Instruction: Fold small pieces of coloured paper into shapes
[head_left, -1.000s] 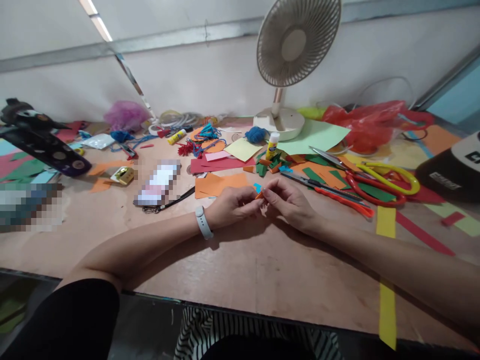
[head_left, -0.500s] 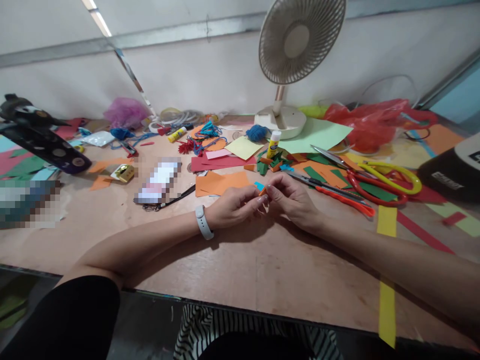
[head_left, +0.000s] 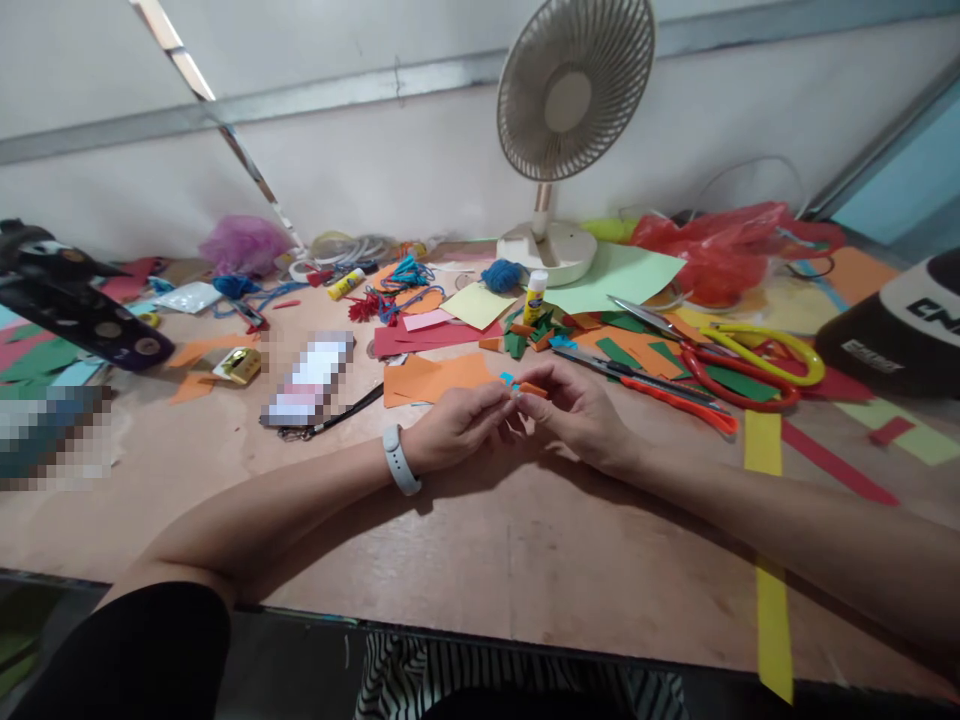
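Note:
Both hands meet over the wooden table, fingertips together. My left hand (head_left: 463,425) wears a pale band at its wrist and pinches small paper pieces, of which a blue piece (head_left: 509,381) shows above the fingers. My right hand (head_left: 581,415) grips a small orange paper piece (head_left: 532,390) at the same spot. How the two colours join is hidden by the fingers. Behind the left hand lies a stack of orange paper (head_left: 431,378). Just beyond the right hand are a utility knife (head_left: 667,396) with an orange handle and a pile of small green and orange folded pieces (head_left: 517,338).
A glue stick (head_left: 535,298) stands near the fan (head_left: 559,250). To the right lie red-handled scissors (head_left: 739,385), yellow-handled scissors (head_left: 787,352) and a yellow strip (head_left: 766,540) crossing the table edge. On the left are a phone (head_left: 307,378), a padlock (head_left: 241,366) and a dark bottle (head_left: 90,310).
The camera view has shifted slightly, so the table things sit lower and further left. Between my fingertips the orange piece has turned and shows more of its length. Both hands stay together.

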